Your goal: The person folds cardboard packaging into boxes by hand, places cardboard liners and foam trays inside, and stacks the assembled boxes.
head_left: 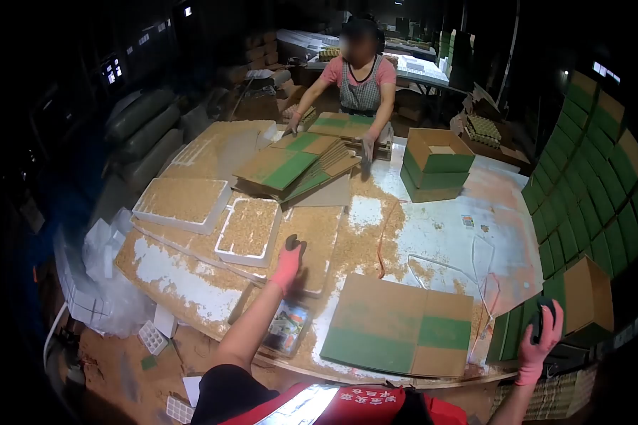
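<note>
My left hand [288, 263], in a pink glove with dark fingertips, reaches over a sawdust-covered panel, fingers a little apart and holding nothing I can see. Just beyond it lies a white-rimmed tray [247, 228] filled with sawdust. My right hand [542, 340], gloved the same way, is raised at the right table edge with its fingers apart. Beside it stands an open cardboard box [587, 297]. Between my hands a flattened green-and-brown carton [398, 326] lies on the table. A colourful printed packet [288, 326] sits below my left forearm.
Across the table [446, 241], a person [361, 81] has both gloved hands at a stack of flattened cartons [290, 161]. Two nested open boxes [437, 164] stand at the back right. Another sawdust-filled tray [181, 202] is at left. Green boxes [588, 156] are piled high at right.
</note>
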Available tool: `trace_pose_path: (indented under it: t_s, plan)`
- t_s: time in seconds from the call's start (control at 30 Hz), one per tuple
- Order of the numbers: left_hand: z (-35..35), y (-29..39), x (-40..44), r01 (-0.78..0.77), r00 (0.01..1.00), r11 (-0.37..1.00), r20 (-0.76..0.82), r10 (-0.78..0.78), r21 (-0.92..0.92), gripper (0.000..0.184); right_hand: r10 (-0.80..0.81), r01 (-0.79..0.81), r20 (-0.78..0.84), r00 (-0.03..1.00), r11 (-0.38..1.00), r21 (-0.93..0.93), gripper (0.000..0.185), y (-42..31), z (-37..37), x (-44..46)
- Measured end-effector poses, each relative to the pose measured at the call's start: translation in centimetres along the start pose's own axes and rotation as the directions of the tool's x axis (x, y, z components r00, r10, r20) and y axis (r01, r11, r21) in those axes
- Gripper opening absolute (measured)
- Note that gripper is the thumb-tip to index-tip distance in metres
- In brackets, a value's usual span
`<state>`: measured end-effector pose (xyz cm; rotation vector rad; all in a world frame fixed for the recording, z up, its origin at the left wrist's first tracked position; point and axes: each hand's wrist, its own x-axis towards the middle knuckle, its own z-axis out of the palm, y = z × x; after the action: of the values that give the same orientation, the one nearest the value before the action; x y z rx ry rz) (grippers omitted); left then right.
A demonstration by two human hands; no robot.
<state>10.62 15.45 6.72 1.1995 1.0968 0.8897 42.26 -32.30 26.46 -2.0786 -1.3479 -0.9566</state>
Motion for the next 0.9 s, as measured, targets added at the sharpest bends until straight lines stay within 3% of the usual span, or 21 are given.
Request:
trace_pose_path:
  t_s: [0.1,0.17,0.2,0.23,0.27,0.3,0.37,0.4,0.43,0.47,0.5,0.57,0.6,0.63,0.67,0.7,0.73,0.77,0.83,0.9]
  plan:
    - [-2.1,-1.0,0.9,0.024,0.998,0.999,0.056,-0.022,-0.036,0.043,-0.103,0.093,0.063,0.993,0.986,0.139,0.04,-4.6,4.0,3.2]
    - [-2.8,-1.5,-1.1,0.03,0.994,0.999,0.107,-0.032,0.02,0.043,-0.052,0.038,0.098,0.994,0.99,0.137,0.038,-5.7,6.4,3.8]
    - [-3.1,-2.8,-2.1,0.054,0.99,0.998,0.134,-0.048,-0.038,0.042,-0.005,-0.013,0.15,0.989,0.993,0.12,0.032,-5.4,7.5,3.9]
    - [-2.6,-2.8,-3.2,-0.169,0.977,0.962,0.163,0.135,0.215,0.044,0.165,-0.199,0.212,0.963,0.969,0.148,0.032,-4.3,9.1,3.0]
    - [-1.9,-2.9,-5.7,-0.075,0.981,0.943,0.193,0.012,0.323,0.051,0.328,-0.38,0.272,0.905,0.91,0.166,0.033,-2.2,11.4,1.4]
    - [-1.4,-4.5,-7.3,-0.152,0.973,0.837,0.227,0.033,0.527,0.061,0.475,-0.547,0.331,0.815,0.819,0.172,0.033,0.5,14.0,-0.8]
    - [0.3,-7.2,-9.5,-0.067,0.914,0.681,0.318,-0.251,0.729,0.079,0.683,-0.776,0.467,0.562,0.63,0.014,0.042,7.1,20.7,-9.9]
    - [1.0,-9.2,-10.5,-0.299,0.929,0.397,0.36,-0.087,0.868,0.082,0.474,-0.449,0.591,0.653,0.87,-0.202,0.049,14.4,27.2,-20.4]
    - [1.7,-9.1,-11.4,-0.328,0.932,0.33,0.36,-0.04,0.885,0.084,0.234,-0.01,0.676,0.699,0.948,-0.318,0.056,20.7,33.0,-30.0]
    - [2.3,-8.3,-11.8,-0.354,0.935,0.35,0.342,0.099,0.867,0.083,0.406,-0.471,0.626,0.666,0.879,-0.069,0.059,16.7,32.9,-28.9]
    - [1.9,-7.9,-13.2,-0.364,0.93,0.355,0.313,0.194,0.861,0.083,0.565,-0.771,0.555,0.61,0.585,0.252,0.061,12.9,33.1,-28.4]
    - [-0.9,-7.3,-14.3,-0.32,0.92,0.188,0.257,0.296,0.929,0.078,0.587,-0.967,0.769,0.254,0.141,0.211,0.062,5.2,24.6,-19.0]
    - [-2.4,-5.1,-15.0,-0.317,0.922,0.195,0.253,0.294,0.928,0.08,0.457,-0.979,0.869,0.19,0.02,0.203,0.062,4.5,22.6,-16.4]
    - [-3.7,-3.5,-16.1,-0.326,0.917,0.202,0.258,0.304,0.923,0.081,0.448,-0.994,0.888,0.106,0.063,0.087,0.058,7.8,24.8,-19.3]
    - [-5.5,-4.7,-17.4,-0.304,0.945,0.217,0.266,0.19,0.928,0.086,0.454,-0.994,0.887,0.085,0.104,0.042,0.058,7.6,24.2,-19.1]
    - [-7.2,-6.4,-18.6,-0.281,0.96,0.232,0.268,0.086,0.931,0.09,0.464,-0.99,0.88,0.099,0.134,0.041,0.058,7.3,24.3,-18.4]
    - [-8.3,-7.7,-19.6,-0.271,0.945,0.201,0.3,-0.128,0.941,0.094,0.473,-0.986,0.874,0.113,0.164,0.039,0.058,6.9,24.4,-17.7]
    - [-8.6,-8.6,-21.1,-0.308,0.921,0.217,0.348,-0.178,0.926,0.087,0.488,-0.982,0.861,0.145,0.176,0.066,0.058,6.5,24.7,-18.2]
    - [-8.6,-10.1,-22.5,-0.436,0.9,-0.028,0.435,-0.036,0.899,0.078,0.443,-0.986,0.893,0.073,0.166,-0.001,0.058,6.2,24.3,-18.8]
    - [-9.9,-12.7,-22.1,-0.421,0.907,-0.027,0.421,-0.01,0.907,0.072,0.314,-0.973,0.94,-0.134,0.136,-0.184,0.059,6.3,23.3,-18.7]
